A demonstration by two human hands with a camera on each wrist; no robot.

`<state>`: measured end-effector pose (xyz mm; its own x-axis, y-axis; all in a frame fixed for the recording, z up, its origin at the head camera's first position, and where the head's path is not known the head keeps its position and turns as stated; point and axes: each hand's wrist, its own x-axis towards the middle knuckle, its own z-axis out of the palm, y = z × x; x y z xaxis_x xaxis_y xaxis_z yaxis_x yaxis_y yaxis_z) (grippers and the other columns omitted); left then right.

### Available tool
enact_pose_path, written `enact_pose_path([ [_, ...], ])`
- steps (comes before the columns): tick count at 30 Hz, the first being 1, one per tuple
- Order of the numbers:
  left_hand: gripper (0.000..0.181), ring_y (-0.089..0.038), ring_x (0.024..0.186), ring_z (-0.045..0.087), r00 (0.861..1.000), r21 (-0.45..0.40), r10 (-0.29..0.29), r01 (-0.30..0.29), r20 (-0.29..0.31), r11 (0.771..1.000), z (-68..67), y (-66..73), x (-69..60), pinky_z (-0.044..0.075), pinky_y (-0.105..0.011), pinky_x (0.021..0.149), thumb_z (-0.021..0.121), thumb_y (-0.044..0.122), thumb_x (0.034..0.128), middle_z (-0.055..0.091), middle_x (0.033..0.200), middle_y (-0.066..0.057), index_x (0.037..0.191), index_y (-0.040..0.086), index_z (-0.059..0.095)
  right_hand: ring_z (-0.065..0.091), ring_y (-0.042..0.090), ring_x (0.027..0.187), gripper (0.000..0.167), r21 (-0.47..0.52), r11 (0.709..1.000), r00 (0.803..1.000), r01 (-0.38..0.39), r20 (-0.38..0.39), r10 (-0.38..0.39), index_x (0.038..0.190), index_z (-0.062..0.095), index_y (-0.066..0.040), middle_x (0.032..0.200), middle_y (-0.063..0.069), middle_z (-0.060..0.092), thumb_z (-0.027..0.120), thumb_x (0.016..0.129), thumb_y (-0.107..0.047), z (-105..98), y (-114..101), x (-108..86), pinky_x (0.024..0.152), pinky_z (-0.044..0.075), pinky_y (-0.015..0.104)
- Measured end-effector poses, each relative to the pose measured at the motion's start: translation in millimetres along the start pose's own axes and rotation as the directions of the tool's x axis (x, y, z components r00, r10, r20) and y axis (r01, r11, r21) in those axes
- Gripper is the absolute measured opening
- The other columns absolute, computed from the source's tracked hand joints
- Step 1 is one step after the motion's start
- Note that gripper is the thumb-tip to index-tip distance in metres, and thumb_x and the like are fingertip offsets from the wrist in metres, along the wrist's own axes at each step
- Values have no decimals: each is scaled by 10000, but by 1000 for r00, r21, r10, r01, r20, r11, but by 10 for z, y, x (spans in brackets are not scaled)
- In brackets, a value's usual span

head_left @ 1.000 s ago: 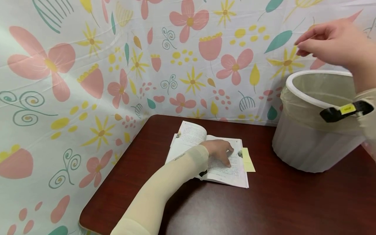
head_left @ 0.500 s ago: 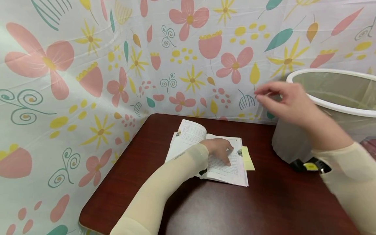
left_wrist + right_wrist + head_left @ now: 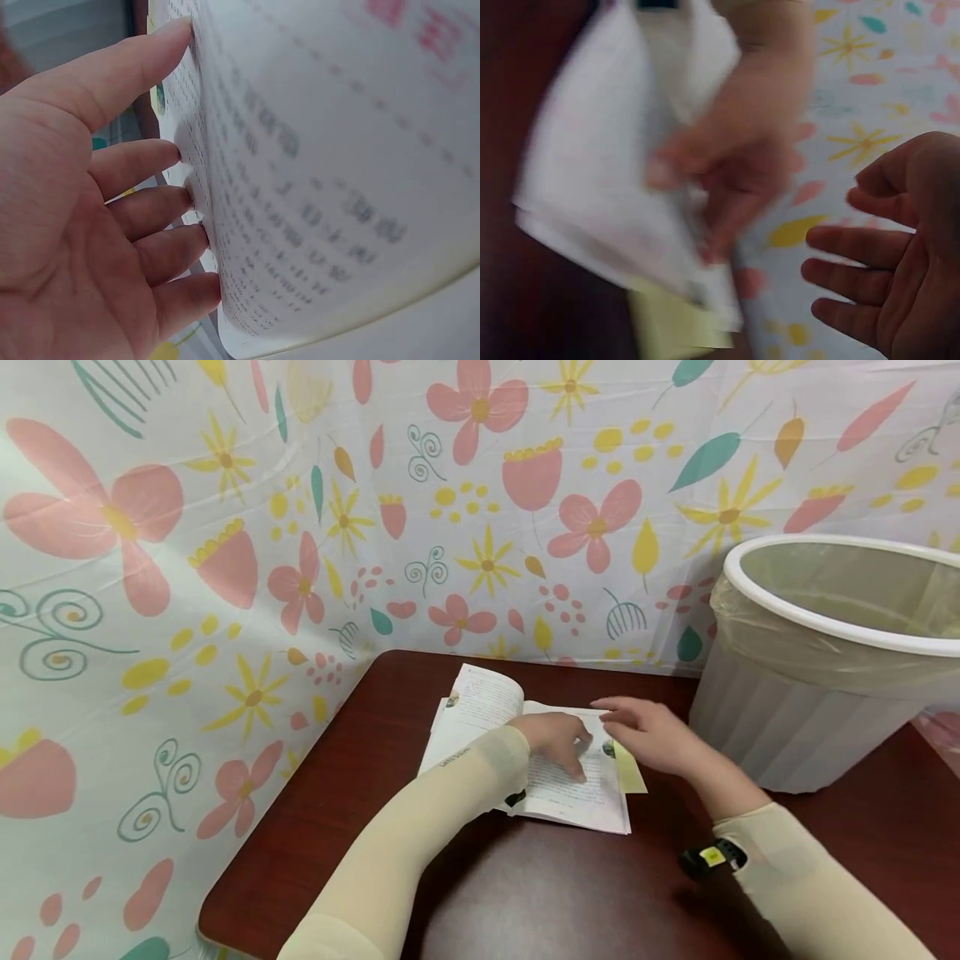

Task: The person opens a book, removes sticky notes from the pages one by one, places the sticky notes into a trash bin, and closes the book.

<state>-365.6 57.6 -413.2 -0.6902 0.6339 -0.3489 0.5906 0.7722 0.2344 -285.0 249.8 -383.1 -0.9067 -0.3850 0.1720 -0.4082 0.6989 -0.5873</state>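
Observation:
An open book [image 3: 577,806] with printed pages lies on the dark wooden table. My left hand [image 3: 555,742] rests on its right-hand page with fingers and thumb spread. In the left wrist view, the fingertips of that hand [image 3: 67,202] touch the printed page [image 3: 315,150]. Pale yellow sticky notes [image 3: 632,772] stick out from the book's right edge, partly hidden by my right hand [image 3: 652,739], which hovers over that edge. The right wrist view shows this hand [image 3: 907,255] with loosely bent fingers and nothing in them; the sticky notes [image 3: 675,326] are blurred there.
A pale ribbed waste bin [image 3: 780,718] with a white rim and a translucent liner stands right of the book. A curtain [image 3: 465,527] printed with flowers hangs behind and to the left. The table [image 3: 525,893] has a rounded near-left corner.
My right hand has come from above the bin, down and to the left, to the book's right edge. My left hand has stayed on the page.

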Motion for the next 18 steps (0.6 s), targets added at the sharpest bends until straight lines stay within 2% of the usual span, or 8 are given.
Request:
enact_pose_path([
  [2, 782, -67, 1447, 467, 1000, 4, -2, 2, 4, 1000, -3, 3, 6, 397, -292, 1184, 840, 535, 802, 535, 1528, 158, 1491, 317, 544, 651, 424, 1247, 433, 69, 997, 999, -29, 21, 28, 1465, 545, -52, 1368, 265, 647, 549, 1052, -181, 156, 98, -6, 957, 572, 542],
  [4, 782, -66, 1425, 486, 1000, 4, 3, -3, 4, 1000, -3, 7, 12, 410, -292, 1170, 838, 534, 804, 547, 1516, 151, 1491, 304, 544, 612, 444, 1294, 481, 96, 993, 998, -65, 23, 63, 1504, 498, -47, 1433, 273, 596, 548, 1060, -226, 278, 163, -6, 991, 550, 566],
  [7, 770, -63, 1339, 550, 1000, 1, 7, -7, -7, 1000, -3, 11, 13, 448, -285, 1121, 843, 531, 798, 598, 1454, 129, 1465, 262, 569, 529, 465, 1380, 592, 92, 985, 990, -143, 20, 142, 1569, 401, -67, 1534, 282, 491, 531, 1071, -360, 391, 209, 3, 1070, 478, 620],
  [11, 700, -56, 1176, 608, 1000, 10, 2, -2, -18, 1000, -5, 13, 10, 491, -277, 1032, 851, 528, 789, 658, 1328, 111, 1377, 229, 616, 419, 503, 1451, 764, 92, 969, 972, -230, 66, 224, 1636, 244, -80, 1593, 331, 372, 454, 1065, -544, 461, 210, 20, 1114, 407, 669],
  [14, 655, -59, 1128, 613, 1000, 8, 4, -4, -15, 1000, -4, 11, 8, 501, -280, 1011, 854, 522, 790, 668, 1290, 102, 1330, 229, 628, 369, 523, 1472, 840, 111, 961, 966, -253, 92, 243, 1654, 159, -72, 1607, 363, 312, 418, 1056, -601, 496, 212, 15, 1129, 378, 685],
  [18, 664, -56, 1141, 609, 1000, 0, 3, -3, -16, 1000, -4, -11, 3, 500, -282, 1022, 856, 526, 784, 663, 1306, 107, 1331, 227, 626, 295, 513, 1515, 881, 175, 950, 965, -258, 85, 247, 1663, 98, -85, 1659, 335, 213, 427, 1046, -620, 534, 236, 10, 1166, 338, 681],
])
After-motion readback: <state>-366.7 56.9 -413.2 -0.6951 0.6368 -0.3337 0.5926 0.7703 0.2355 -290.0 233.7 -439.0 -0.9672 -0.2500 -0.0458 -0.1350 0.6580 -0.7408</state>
